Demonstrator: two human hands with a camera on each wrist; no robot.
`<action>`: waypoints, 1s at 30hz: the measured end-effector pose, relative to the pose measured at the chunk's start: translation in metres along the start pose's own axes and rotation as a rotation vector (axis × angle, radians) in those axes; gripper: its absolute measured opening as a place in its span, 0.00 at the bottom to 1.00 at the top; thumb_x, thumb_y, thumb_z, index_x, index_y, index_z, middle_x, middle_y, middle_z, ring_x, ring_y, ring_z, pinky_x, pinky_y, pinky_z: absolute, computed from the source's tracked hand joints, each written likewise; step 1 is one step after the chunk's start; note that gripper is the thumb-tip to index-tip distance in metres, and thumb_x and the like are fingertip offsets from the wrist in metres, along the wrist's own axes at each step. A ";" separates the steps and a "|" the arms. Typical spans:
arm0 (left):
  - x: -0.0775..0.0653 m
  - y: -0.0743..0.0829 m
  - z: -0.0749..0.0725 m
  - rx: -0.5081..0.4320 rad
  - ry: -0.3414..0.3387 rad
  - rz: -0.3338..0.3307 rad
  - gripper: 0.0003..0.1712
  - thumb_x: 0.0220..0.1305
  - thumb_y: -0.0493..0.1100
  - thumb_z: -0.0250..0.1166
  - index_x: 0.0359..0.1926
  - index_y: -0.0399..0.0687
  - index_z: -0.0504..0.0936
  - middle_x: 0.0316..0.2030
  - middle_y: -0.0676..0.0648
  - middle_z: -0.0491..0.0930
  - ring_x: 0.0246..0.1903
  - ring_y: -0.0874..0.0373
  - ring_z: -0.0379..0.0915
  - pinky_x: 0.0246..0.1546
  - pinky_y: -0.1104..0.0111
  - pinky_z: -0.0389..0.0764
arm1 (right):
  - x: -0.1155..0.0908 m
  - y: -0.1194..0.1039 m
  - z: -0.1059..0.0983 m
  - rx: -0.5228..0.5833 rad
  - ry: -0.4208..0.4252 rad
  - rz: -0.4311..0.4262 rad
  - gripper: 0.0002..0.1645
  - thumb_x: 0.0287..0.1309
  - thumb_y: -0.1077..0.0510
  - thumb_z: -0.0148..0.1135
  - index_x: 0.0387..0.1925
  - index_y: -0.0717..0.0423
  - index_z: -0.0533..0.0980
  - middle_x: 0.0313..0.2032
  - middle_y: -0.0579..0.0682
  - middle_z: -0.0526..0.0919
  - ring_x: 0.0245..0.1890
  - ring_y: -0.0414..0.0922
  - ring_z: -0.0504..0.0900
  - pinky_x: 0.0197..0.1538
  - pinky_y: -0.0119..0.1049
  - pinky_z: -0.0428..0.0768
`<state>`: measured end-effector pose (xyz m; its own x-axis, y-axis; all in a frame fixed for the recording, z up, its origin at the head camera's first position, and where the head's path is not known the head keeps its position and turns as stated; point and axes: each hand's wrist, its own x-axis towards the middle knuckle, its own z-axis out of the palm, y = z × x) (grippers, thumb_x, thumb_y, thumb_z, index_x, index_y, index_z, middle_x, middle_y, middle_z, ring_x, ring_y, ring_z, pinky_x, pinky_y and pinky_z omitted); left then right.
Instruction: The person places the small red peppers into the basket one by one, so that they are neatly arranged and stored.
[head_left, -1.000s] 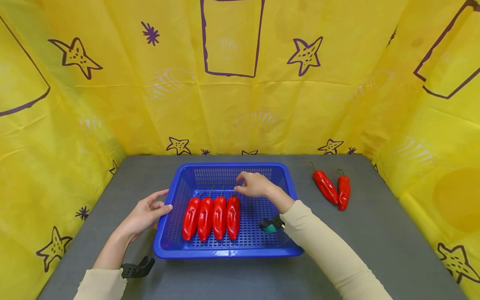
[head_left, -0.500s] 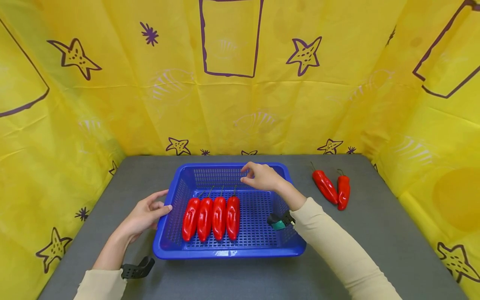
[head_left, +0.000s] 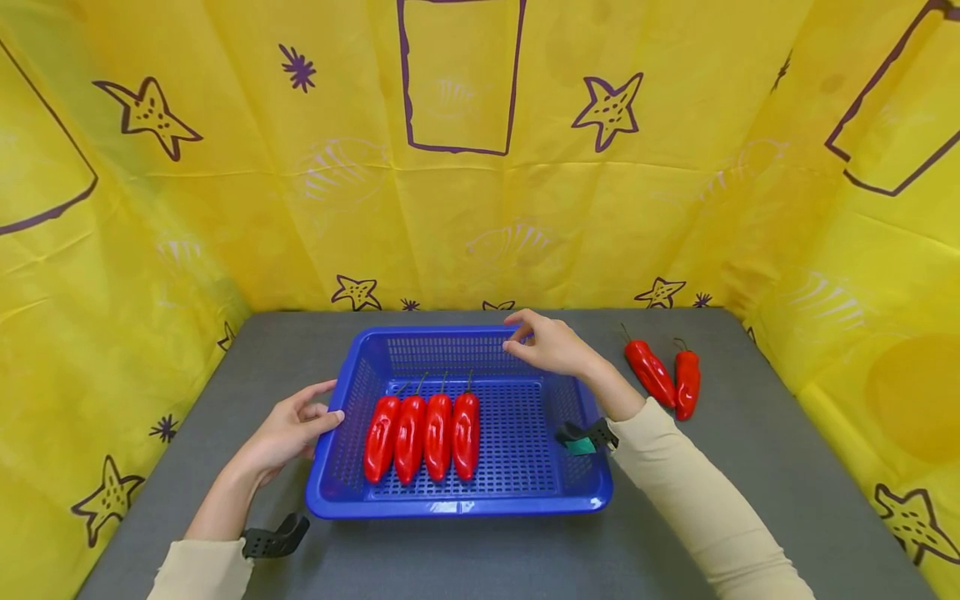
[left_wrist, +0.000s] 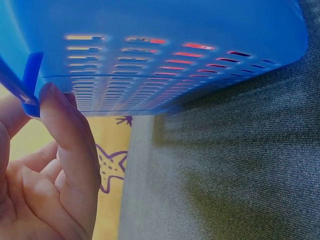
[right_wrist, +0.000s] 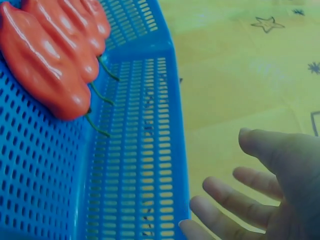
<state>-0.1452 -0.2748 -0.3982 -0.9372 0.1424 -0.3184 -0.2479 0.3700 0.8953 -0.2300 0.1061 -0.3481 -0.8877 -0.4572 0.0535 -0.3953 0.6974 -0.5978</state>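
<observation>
Several glossy red peppers [head_left: 466, 437] lie side by side in the left half of a blue plastic basket [head_left: 525, 506], their thin green stems pointing to the far wall. My left hand [head_left: 288, 425] grips the basket's left rim; in the left wrist view the thumb [left_wrist: 67, 125] presses against the rim. Over the far right part of the basket is my right hand [head_left: 551, 343], fingers relaxed and holding nothing. The right wrist view shows that hand [right_wrist: 265, 190] with its fingers spread beside the basket's perforated far wall.
Two more red peppers, one slanted [head_left: 649, 373] and one nearly straight [head_left: 686, 385], lie on the grey table [head_left: 765, 467] right of the basket. Yellow cloth [head_left: 465, 200] with starfish drawings hangs behind and at both sides.
My right hand has let go of the stem of the rightmost pepper in the basket and moved right and away from me. The left hand stays on the rim.
</observation>
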 end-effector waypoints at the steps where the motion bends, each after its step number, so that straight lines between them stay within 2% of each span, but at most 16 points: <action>1: 0.000 0.000 0.000 0.002 0.000 0.001 0.43 0.60 0.49 0.62 0.70 0.46 0.50 0.38 0.37 0.77 0.32 0.48 0.81 0.32 0.56 0.83 | -0.001 0.002 -0.002 0.006 0.010 0.002 0.26 0.59 0.51 0.58 0.56 0.56 0.68 0.41 0.52 0.83 0.39 0.48 0.81 0.41 0.41 0.78; 14: 0.000 -0.001 0.000 -0.001 0.004 -0.001 0.43 0.60 0.49 0.63 0.69 0.46 0.50 0.37 0.38 0.77 0.32 0.48 0.81 0.33 0.55 0.82 | -0.015 0.024 -0.019 0.068 0.123 0.027 0.31 0.59 0.53 0.59 0.61 0.58 0.62 0.50 0.61 0.77 0.50 0.55 0.77 0.50 0.50 0.76; 19: 0.000 -0.001 0.000 -0.006 0.001 0.000 0.43 0.60 0.48 0.62 0.69 0.46 0.50 0.36 0.38 0.77 0.32 0.47 0.81 0.32 0.55 0.82 | -0.021 0.035 -0.025 0.082 0.146 0.070 0.33 0.59 0.51 0.58 0.63 0.53 0.60 0.56 0.58 0.73 0.54 0.54 0.74 0.51 0.51 0.75; 30: 0.000 -0.001 0.001 -0.013 -0.001 0.007 0.42 0.61 0.47 0.62 0.69 0.45 0.50 0.35 0.39 0.77 0.31 0.47 0.81 0.32 0.55 0.82 | -0.040 0.064 -0.039 0.122 0.203 0.133 0.38 0.61 0.46 0.56 0.67 0.51 0.54 0.62 0.58 0.65 0.61 0.57 0.67 0.54 0.55 0.72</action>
<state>-0.1449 -0.2746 -0.3994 -0.9387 0.1458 -0.3124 -0.2445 0.3570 0.9015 -0.2291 0.1907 -0.3577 -0.9641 -0.2372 0.1196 -0.2511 0.6669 -0.7015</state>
